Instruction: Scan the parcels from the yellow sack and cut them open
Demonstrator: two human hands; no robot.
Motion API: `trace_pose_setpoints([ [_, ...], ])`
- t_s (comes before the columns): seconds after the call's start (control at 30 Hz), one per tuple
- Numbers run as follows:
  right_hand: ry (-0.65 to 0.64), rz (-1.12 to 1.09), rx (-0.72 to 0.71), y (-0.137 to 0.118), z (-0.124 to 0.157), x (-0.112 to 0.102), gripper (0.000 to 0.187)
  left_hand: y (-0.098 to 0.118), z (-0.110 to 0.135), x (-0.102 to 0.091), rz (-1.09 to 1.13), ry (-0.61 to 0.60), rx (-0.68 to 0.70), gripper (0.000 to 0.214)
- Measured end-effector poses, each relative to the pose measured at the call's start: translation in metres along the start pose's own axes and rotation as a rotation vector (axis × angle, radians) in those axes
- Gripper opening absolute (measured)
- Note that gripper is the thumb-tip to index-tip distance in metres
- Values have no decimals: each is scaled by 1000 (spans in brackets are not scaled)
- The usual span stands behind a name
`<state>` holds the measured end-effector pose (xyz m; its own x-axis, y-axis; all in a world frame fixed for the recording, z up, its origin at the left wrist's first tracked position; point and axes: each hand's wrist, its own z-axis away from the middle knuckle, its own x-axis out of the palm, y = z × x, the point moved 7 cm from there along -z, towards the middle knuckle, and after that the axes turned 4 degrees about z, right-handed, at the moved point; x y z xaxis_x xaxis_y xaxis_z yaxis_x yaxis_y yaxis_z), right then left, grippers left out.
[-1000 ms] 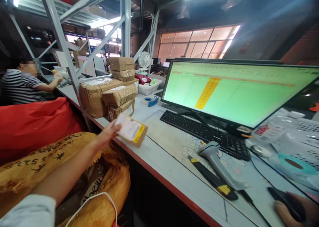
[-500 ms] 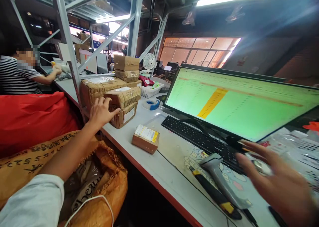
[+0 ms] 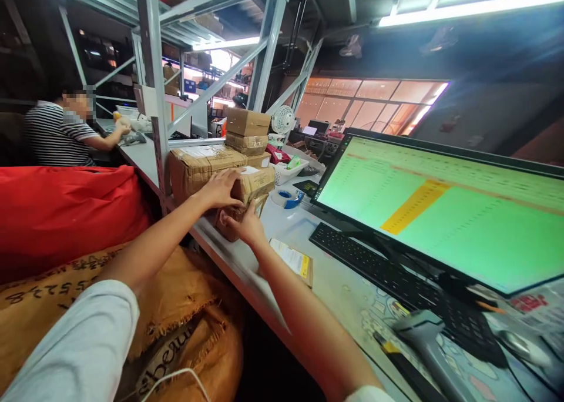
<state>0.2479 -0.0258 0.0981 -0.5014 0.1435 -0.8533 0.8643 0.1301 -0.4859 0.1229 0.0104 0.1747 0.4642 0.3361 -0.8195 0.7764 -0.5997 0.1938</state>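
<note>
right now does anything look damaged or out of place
Yes: the orange sack beside the desk has a frayed edge with loose threads. The left hand and right hand partly hide the box they touch.

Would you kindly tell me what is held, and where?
The left hand grips the front upper cardboard box by its near end; for the right hand, unclear.

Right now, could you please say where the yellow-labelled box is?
In the head view, the yellow-labelled box lies on the table just right of and below centre, between right forearm and keyboard.
</note>
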Motion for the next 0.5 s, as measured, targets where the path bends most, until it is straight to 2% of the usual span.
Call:
trace_pose_setpoints([
  [0.03,34,-20,53,-1,-1,5,115,3,-2,0,-20,-6,-9,112],
  [0.1,81,-47,142,0,-1,12,116,11,-4,-1,-90,-26,-16,113],
  [0.17,123,-77,161,3,-1,16,106,21,-3,0,-163,-48,23,115],
  [0.23,153,-119,137,6,-2,17,95,30,-2,0,-221,-63,121,114],
  [0.3,182,-158,112,10,-3,16,88,35,-1,2,-277,-73,223,104],
  [0.37,211,-189,113,16,-3,13,83,34,-2,4,-302,-72,264,87],
  [0.43,245,-223,135,25,-1,10,77,29,-5,4,-266,-59,236,70],
  [0.5,303,-274,171,39,1,4,73,24,-8,-4,-142,17,156,57],
])
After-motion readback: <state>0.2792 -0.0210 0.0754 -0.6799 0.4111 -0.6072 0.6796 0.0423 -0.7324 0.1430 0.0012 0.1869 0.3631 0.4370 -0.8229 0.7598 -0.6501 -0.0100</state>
